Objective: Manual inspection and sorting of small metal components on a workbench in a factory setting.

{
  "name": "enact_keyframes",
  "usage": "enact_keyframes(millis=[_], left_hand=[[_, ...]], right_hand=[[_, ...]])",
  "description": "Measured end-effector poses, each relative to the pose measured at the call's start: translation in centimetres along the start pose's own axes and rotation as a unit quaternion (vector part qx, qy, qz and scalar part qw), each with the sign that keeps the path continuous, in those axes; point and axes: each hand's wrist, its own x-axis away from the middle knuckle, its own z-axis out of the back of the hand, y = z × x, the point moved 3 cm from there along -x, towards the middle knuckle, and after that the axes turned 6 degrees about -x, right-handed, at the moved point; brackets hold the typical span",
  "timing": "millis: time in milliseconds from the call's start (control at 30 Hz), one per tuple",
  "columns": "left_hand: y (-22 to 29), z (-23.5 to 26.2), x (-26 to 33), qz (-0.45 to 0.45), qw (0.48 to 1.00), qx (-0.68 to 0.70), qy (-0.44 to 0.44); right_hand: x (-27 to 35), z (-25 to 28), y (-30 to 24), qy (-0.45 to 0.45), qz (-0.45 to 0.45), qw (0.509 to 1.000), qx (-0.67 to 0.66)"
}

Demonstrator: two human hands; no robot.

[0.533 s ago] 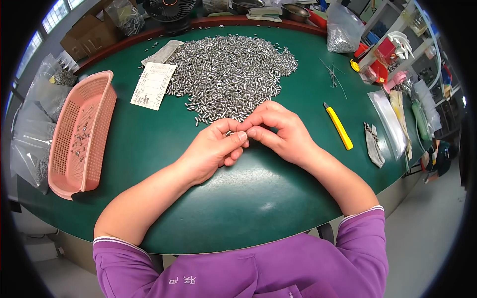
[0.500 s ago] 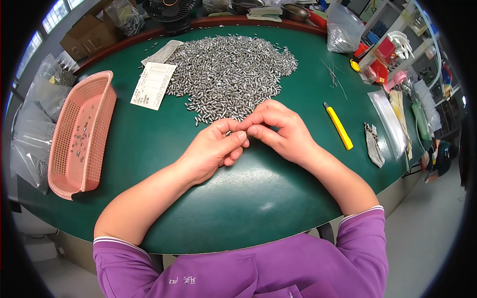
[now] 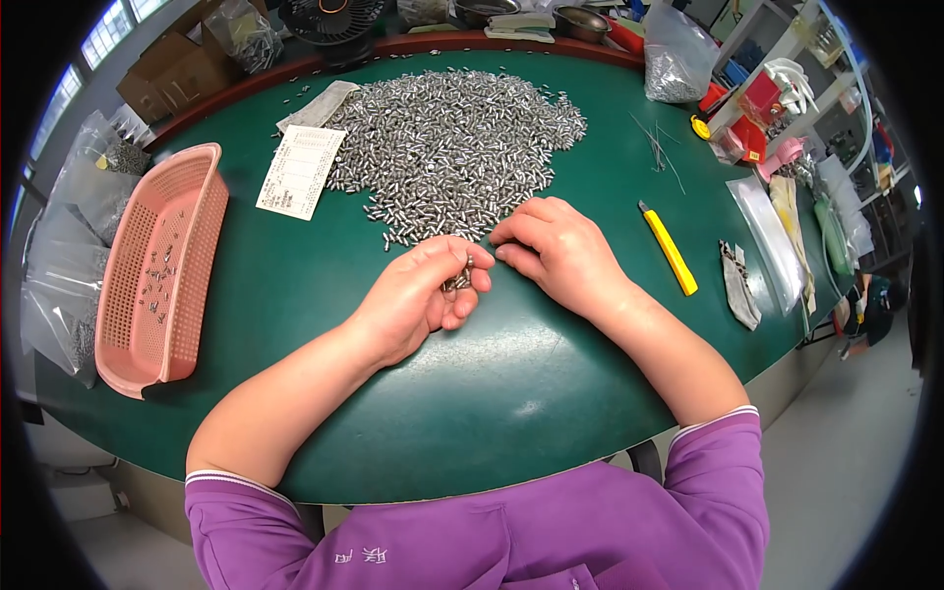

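Observation:
My left hand (image 3: pixel 413 295) is curled, palm up, around several small silver metal pins (image 3: pixel 456 281); some of them show between thumb and fingers. To its right, just apart from it, is my right hand (image 3: pixel 565 246). Its thumb and forefinger have a small gap between them, and nothing shows in that gap. Both hands are at the near edge of a large pile of short, bullet-shaped metal pins (image 3: pixel 452 147) spread over the green table (image 3: pixel 442 413).
A pink perforated basket (image 3: pixel 208 256) with a few pins stands at the left, beside clear bags (image 3: pixel 59 295) of metal parts. A printed card (image 3: pixel 300 172) lies by the pile. At the right are a yellow cutter (image 3: pixel 669 251), thin wires (image 3: pixel 659 147) and a stained cloth piece (image 3: pixel 739 285).
My hands met at the fingertips before; now the right one has drawn slightly away to the right. My left fingers have opened a little, showing the pins in the palm.

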Motion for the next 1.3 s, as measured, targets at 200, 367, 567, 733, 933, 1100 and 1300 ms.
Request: enact_keyframes(millis=[200,367,567,733,933,1100,1300], left_hand=[[0.0,0.0,0.1,-0.01,1.0,0.012,0.001],[0.0,0.0,0.0,0.0,1.0,0.001,0.004],[0.0,0.1,0.0,-0.001,1.0,0.006,0.006],[0.0,0.0,0.0,-0.001,1.0,0.011,0.003],[0.0,0.1,0.0,0.001,1.0,-0.005,0.011],[-0.1,-0.1,0.0,-0.003,1.0,-0.027,0.001],[0.0,-0.3,0.0,-0.001,0.999,-0.034,0.004]], right_hand=[[0.0,0.2,-0.2,-0.012,-0.02,0.999,0.022],[0.0,-0.1,-0.1,-0.014,-0.024,0.999,0.034],[0.0,-0.4,-0.2,0.011,0.009,1.0,-0.027],[-0.1,-0.1,-0.3,-0.04,0.016,0.999,-0.01],[-0.6,0.3,-0.9,-0.015,-0.111,0.969,-0.222],[-0.5,0.3,-1.4,0.026,-0.005,0.974,-0.225],[-0.5,0.5,-1.4,0.039,0.005,0.969,-0.245]])
